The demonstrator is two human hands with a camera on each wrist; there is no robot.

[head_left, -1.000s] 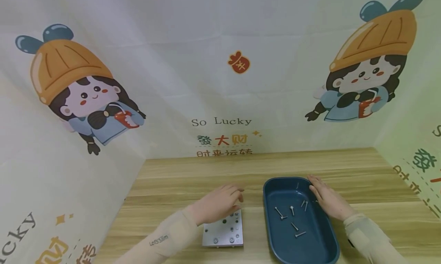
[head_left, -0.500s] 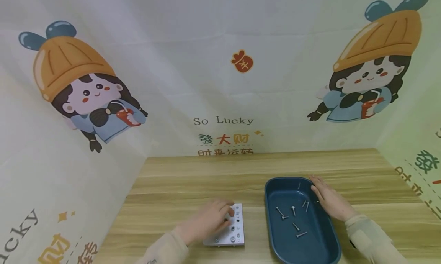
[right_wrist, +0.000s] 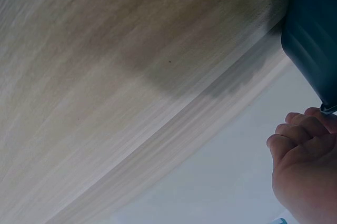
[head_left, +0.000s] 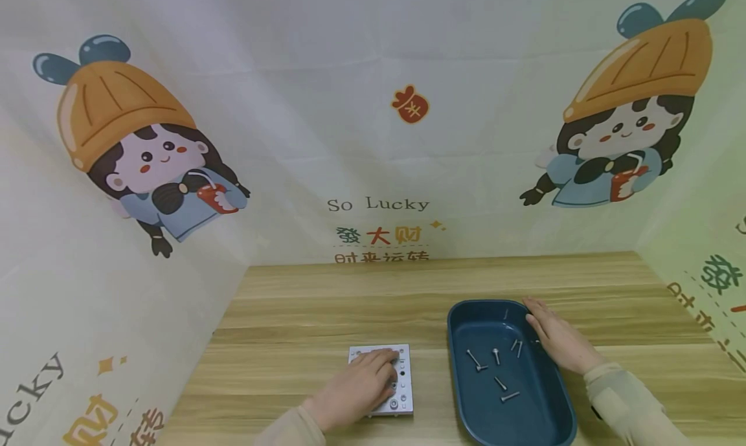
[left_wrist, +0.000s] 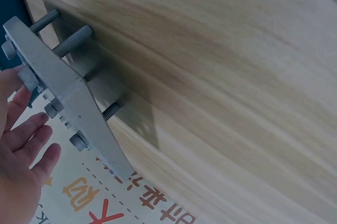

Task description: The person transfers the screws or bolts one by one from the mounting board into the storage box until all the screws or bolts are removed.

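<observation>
A silver metal plate [head_left: 402,394] with holes and several bolts lies on the table. In the left wrist view the threaded shanks stick out beneath the plate [left_wrist: 68,87]. My left hand [head_left: 357,386] is over it and hides much of its top. Thumb and index finger of the left hand [left_wrist: 21,150] pinch a bolt head [left_wrist: 30,78]; the other fingers stay loosely bent beside the plate. My right hand [head_left: 559,339] rests along the far right rim of a blue tray [head_left: 453,362], its fingers fairly straight against the edge. In the right wrist view that hand [right_wrist: 305,166] touches the tray's rim.
Inside the tray are several loose bolts, among them a bolt [head_left: 509,396] near its middle. Wood-grained table [head_left: 303,303] surrounds the plate and tray. A printed cloth [head_left: 373,142] closes off the back and both sides.
My left hand has come down and toward me from above the plate's far edge onto its top. The right hand and tray stay where they were.
</observation>
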